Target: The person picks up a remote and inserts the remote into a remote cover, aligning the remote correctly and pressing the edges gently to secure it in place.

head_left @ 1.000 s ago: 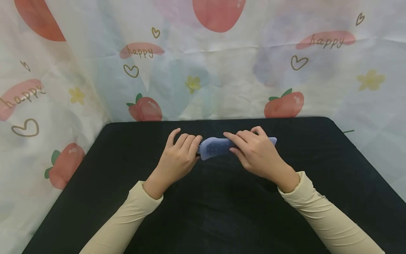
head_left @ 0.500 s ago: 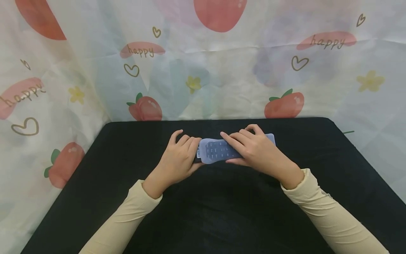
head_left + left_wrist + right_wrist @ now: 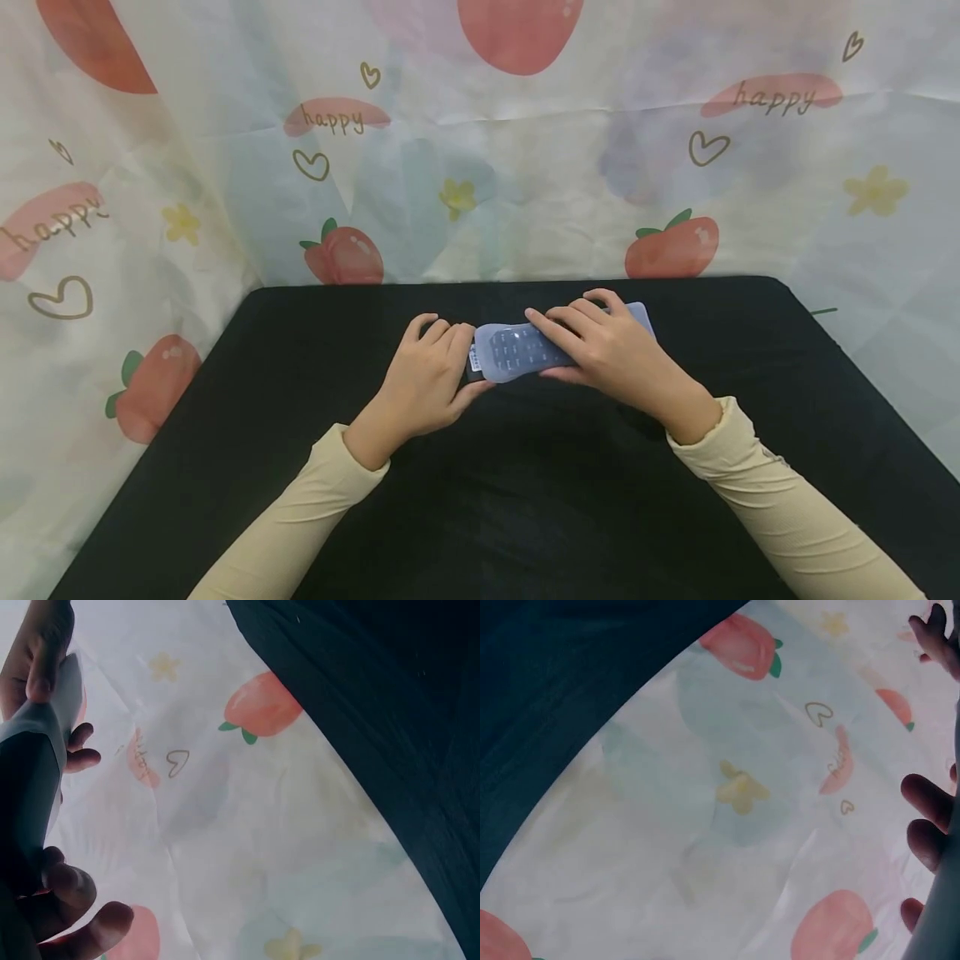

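Observation:
A dark remote control with a small white label sits partly inside a translucent blue sleeve-like cover. Button marks show through the cover. My left hand grips the bare left end of the remote, thumb along the near edge. Toward the other end, my right hand holds the covered part, fingers over the top and thumb at the near side. In the left wrist view, the dark remote body runs into the pale cover. The cover edges into the right wrist view beside my right fingers.
A black cloth-covered table lies below the hands. Behind it and at the sides hangs a pale curtain printed with fruit, hearts and flowers. Cream sleeves cover both forearms.
The covered remote has turned so its button side faces up toward the head camera, and its right end has risen. The left thumb now shows along the near edge. Both hands keep hold.

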Available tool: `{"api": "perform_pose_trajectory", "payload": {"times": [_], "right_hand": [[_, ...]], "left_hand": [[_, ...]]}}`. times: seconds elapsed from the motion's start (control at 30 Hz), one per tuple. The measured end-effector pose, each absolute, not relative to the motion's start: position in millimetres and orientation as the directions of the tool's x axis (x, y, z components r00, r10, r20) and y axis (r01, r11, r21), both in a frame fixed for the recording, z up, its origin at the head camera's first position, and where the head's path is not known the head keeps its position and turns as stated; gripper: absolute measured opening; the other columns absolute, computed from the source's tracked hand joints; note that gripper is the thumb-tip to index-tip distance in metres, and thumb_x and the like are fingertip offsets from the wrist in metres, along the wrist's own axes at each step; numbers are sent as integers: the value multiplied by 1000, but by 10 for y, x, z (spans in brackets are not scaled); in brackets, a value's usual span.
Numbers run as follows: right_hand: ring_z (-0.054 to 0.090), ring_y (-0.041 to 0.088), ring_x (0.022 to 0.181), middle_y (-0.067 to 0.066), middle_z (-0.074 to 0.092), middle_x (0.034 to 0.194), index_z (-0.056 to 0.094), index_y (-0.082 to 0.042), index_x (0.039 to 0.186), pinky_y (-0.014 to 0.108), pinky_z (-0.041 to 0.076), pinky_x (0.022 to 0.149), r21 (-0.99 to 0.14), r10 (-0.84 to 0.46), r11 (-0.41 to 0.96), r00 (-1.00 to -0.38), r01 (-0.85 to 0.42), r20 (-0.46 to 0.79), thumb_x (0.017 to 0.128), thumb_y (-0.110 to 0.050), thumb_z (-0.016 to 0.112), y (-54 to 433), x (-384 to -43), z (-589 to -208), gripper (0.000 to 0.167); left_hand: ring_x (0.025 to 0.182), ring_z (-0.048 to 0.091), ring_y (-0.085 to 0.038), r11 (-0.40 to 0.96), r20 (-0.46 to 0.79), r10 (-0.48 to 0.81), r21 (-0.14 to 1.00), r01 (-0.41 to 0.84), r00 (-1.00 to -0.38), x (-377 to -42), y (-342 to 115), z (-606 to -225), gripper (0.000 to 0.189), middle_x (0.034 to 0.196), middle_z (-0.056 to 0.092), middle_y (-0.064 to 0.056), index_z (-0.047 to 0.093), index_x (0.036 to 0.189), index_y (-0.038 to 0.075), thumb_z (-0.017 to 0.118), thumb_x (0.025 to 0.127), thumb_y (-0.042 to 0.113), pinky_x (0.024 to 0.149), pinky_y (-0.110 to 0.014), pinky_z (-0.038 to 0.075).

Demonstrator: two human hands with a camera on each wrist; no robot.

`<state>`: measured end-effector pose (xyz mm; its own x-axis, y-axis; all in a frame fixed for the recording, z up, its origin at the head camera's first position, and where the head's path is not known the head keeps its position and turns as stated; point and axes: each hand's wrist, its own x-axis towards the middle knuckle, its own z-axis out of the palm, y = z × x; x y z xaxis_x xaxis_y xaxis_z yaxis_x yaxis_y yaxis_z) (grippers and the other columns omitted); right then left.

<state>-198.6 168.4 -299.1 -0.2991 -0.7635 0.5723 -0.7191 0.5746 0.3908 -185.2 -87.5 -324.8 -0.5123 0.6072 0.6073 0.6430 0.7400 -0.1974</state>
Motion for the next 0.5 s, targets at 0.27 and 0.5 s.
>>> {"api": "perform_pose_trajectory", "payload": {"times": [0.27,0.5], "right_hand": [[63,25,85,9,67,98,58,-8,127,46,46,83,399,-766,573,-294,-715,572,60,-44,84,1684,-1990,-3013,80],[60,31,93,13,65,105,58,-6,126,54,42,88,356,-702,587,-238,-727,671,74,-40,76,1655,-1975,-3042,64]], "left_hand": [[81,56,-21,759,630,589,-216,615,-506,-1848,-857,-3251,55,83,57,-3,55,98,6,67,77,56,83,-37,45],[70,49,-19,761,667,567,-198,618,-485,-1854,-834,-3246,56,80,53,-5,53,98,3,65,79,54,60,-29,39]]}}
